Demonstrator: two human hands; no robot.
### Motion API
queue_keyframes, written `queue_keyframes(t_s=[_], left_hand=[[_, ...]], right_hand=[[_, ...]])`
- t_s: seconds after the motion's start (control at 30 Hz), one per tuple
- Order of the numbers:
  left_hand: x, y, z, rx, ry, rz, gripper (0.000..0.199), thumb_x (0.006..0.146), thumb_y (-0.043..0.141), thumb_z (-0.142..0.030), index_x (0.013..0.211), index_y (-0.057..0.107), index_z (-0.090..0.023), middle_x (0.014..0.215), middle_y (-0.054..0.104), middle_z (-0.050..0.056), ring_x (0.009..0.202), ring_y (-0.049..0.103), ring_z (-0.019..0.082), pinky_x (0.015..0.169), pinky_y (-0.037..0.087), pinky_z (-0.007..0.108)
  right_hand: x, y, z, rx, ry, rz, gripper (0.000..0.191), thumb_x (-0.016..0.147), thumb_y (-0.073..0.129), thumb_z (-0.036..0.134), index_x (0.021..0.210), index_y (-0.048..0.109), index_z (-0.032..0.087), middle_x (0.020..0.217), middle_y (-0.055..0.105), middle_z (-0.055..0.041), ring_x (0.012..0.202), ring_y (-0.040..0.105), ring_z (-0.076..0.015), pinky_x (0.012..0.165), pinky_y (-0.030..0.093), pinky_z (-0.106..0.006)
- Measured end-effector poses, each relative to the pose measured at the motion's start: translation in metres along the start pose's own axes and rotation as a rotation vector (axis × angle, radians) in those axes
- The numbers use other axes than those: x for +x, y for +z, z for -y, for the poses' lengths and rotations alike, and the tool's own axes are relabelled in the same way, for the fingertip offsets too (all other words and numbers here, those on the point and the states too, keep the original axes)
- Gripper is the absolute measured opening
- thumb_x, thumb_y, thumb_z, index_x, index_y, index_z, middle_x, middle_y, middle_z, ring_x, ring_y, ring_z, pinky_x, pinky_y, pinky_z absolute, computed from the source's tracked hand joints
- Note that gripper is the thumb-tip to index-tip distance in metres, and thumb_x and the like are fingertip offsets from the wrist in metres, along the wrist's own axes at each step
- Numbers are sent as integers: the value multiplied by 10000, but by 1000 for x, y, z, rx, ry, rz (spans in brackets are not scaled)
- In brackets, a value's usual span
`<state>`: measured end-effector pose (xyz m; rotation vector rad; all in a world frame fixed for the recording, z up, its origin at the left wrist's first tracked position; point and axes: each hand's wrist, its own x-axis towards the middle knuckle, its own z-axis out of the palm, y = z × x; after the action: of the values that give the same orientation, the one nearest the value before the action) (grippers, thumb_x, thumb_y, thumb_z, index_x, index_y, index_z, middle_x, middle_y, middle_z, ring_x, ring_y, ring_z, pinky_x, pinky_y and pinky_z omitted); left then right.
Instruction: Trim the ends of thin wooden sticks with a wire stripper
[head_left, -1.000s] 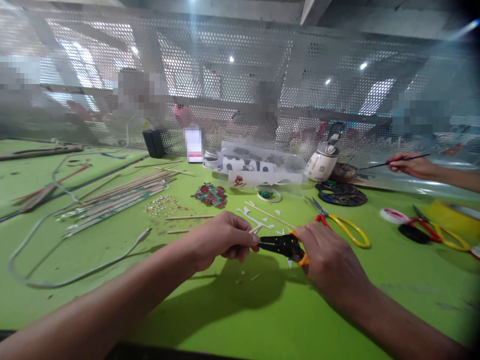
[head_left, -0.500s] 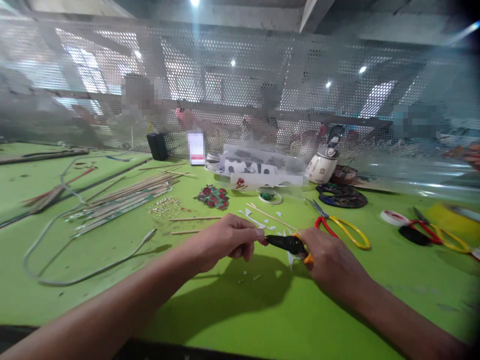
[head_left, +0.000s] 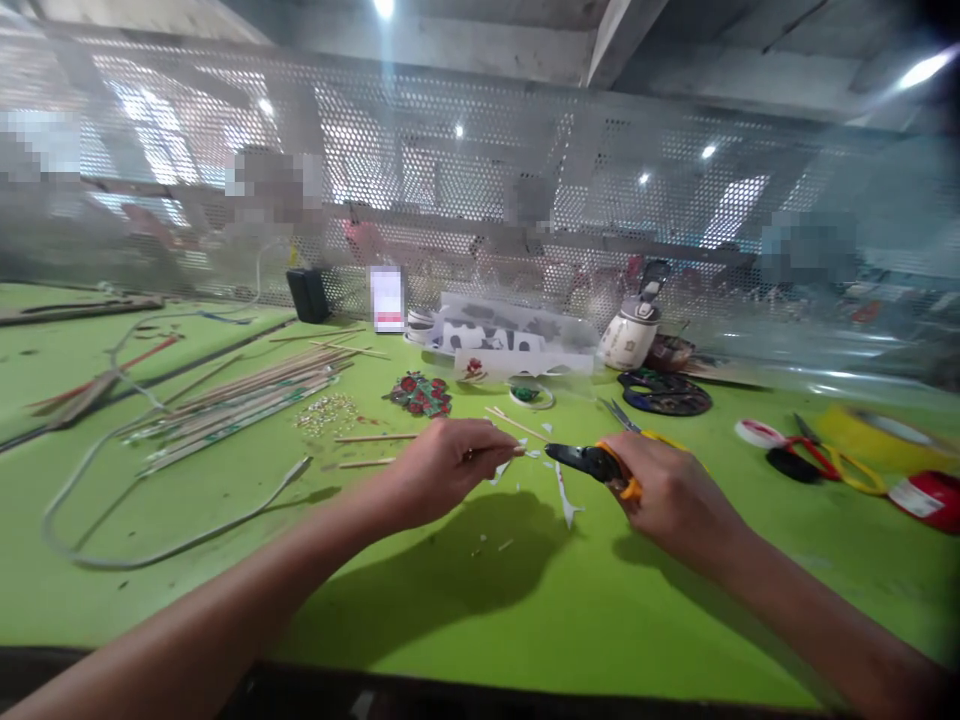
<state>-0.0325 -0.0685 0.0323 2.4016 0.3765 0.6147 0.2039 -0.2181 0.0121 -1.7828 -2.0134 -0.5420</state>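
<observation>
Over the green tabletop (head_left: 450, 620), my left hand (head_left: 457, 460) pinches something small between thumb and fingers; it is mostly hidden, with only a thin pale tip showing. My right hand (head_left: 667, 490) is wrapped round orange-handled cutters (head_left: 585, 460) with black jaws, pointing left. A small gap separates their tip from my left fingertips. Scraps of white paper (head_left: 566, 505) lie under and between the hands. A thin wooden stick (head_left: 516, 424) rests just behind the cutters. Two more sticks (head_left: 367, 463) run behind my left wrist.
At left lie bundled sticks (head_left: 247, 400), gold beads (head_left: 326, 412) and a white cable (head_left: 172, 563). Red-and-green flower pieces (head_left: 420, 393), a phone (head_left: 387, 298), rolled paper (head_left: 517, 363) and a cream flask (head_left: 630, 335) sit farther back. Scissors (head_left: 847, 470) and yellow tape (head_left: 885, 438) are at right.
The cutters have drawn back to the right, away from my left fingertips, which they were touching or nearly touching. My left hand has turned slightly, and the view has shifted a little.
</observation>
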Motion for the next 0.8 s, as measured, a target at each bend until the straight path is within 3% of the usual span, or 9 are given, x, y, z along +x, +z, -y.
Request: queue_keyframes(t_s=[0.23,0.43,0.57,0.8], left_hand=[[-8,-8,-31,-73,142,-51,267,939,539,-264,1065,744,-148,758,647,52,684,571,122,633,434,223],[-39,-5,-64,43,172,-106,266,959,528,-278,1049,756,-174,768,663,48,705,585,124,647,417,221],[-71,7,-83,29,85,-114,251,958,538,-307,1039,756,-213,745,659,29,671,589,116,616,402,213],[-127,33,-101,-407,-102,-25,233,950,551,-303,1016,747,-195,746,654,18,664,581,103,612,416,181]], right_hand=[[-8,-58,10,-174,-98,39,304,747,441,16,975,589,151,841,626,-90,754,581,-225,652,409,-327],[-31,-92,36,-282,-106,34,325,714,466,11,979,577,165,815,588,-70,745,569,-234,652,395,-347],[-45,-111,60,-298,-105,28,329,720,443,0,969,572,173,820,582,-72,741,567,-230,648,397,-350],[-67,-144,96,-373,-205,70,220,720,457,81,878,554,199,818,588,-101,687,537,-252,609,368,-377]])
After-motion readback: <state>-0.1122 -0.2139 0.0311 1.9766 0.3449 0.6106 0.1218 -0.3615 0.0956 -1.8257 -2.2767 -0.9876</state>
